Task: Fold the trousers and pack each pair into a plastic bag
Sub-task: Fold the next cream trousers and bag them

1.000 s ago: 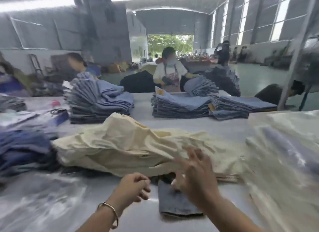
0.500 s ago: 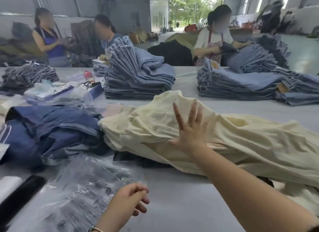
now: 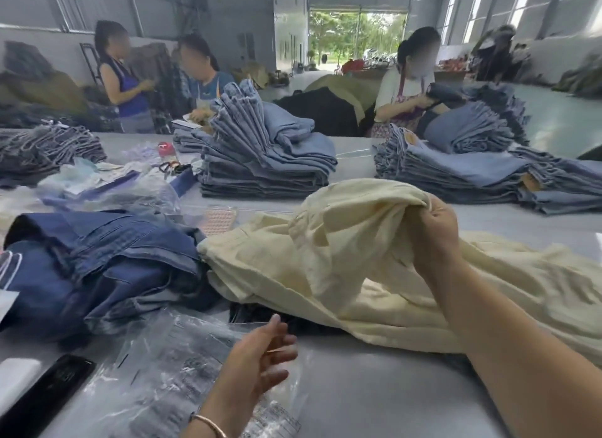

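The right hand (image 3: 435, 232) grips a bunched fold of the cream trousers (image 3: 342, 268) and holds it lifted at about two o'clock; the rest of the garment sprawls over the grey bench (image 3: 374, 388) from centre to three o'clock. The left hand (image 3: 257, 359), fingers loosely spread and holding nothing, hovers at six o'clock over a clear plastic bag (image 3: 169, 366). Crumpled dark denim trousers (image 3: 97, 268) lie at nine o'clock, touching the cream pair. Stacked folded jeans (image 3: 264, 157) stand at twelve o'clock.

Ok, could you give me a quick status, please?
Right hand grips cream cloth, lifted. Left hand open over plastic bag. Dark trousers under cloth.
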{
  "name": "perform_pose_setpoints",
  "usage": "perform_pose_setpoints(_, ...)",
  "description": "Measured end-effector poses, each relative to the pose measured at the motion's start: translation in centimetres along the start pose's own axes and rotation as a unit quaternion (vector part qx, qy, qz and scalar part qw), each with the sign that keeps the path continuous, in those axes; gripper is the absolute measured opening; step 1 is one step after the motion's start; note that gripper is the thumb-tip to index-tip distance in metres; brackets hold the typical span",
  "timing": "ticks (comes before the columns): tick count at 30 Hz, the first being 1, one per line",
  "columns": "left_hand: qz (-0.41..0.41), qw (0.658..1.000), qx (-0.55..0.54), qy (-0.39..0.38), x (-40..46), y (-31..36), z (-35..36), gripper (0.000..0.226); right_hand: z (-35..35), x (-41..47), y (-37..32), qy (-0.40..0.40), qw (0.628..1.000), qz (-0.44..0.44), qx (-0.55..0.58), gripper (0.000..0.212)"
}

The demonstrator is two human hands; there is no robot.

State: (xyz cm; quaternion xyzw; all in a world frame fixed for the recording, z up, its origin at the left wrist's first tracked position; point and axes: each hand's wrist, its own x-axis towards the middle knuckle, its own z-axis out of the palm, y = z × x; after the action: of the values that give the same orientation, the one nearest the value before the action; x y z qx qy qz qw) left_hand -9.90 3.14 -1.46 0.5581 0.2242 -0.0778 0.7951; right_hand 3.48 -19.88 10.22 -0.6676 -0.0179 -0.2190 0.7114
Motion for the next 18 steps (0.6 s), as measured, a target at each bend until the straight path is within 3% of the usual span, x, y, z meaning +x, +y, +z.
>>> perform_pose_setpoints(3,-0.038,0.983,-0.124,-0.133,-1.6,1.3,2.7,0.084,-3.6,-4.1,-5.7,-0.087,0.987,-0.053,0.128,0.028)
perform_pose_setpoints(5,-0.028,0.942,-0.2,-0.269,-3.6,1.8,5.3,0.079,-6.1,-8.0,-7.7,-0.146,0.981,-0.099,0.081,0.022)
perform_pose_setpoints(6,-0.021,0.926,-0.239,-0.293,-4.5,1.5,6.3,0.065,-7.3,-10.1,-7.9,-0.178,0.976,-0.118,0.032,0.013)
perform_pose_setpoints(7,-0.013,0.933,-0.24,-0.269,-5.1,1.1,7.0,0.051,-8.3,-12.1,-7.6,-0.212,0.969,-0.126,-0.014,0.007)
perform_pose_setpoints(8,-0.006,0.958,-0.193,-0.212,-5.5,0.5,7.5,0.046,-9.5,-14.0,-7.1,-0.241,0.96,-0.13,-0.065,0.014)
perform_pose_setpoints(10,0.017,0.992,-0.038,-0.123,-7.0,-0.5,8.6,0.041,-12.1,-17.1,-5.4,-0.278,0.931,-0.148,-0.185,0.025)
perform_pose_setpoints(13,0.042,0.982,0.121,-0.14,-10.6,-1.3,11.3,0.045,-16.6,-20.2,-2.6,-0.307,0.847,-0.185,-0.392,0.023)
perform_pose_setpoints(15,0.086,0.963,0.232,-0.107,-13.4,-1.7,13.3,0.054,-18.8,-22.3,-2.1,-0.323,0.787,-0.196,-0.489,0.016)
perform_pose_setpoints(17,0.151,0.952,0.252,-0.087,-15.6,-1.7,14.6,0.049,-19.9,-23.7,-3.3,-0.328,0.76,-0.196,-0.525,0.024)
perform_pose_setpoints(18,0.186,0.947,0.248,-0.078,-16.7,-1.4,15.2,0.044,-20.1,-24.4,-4.7,-0.314,0.77,-0.197,-0.519,0.031)
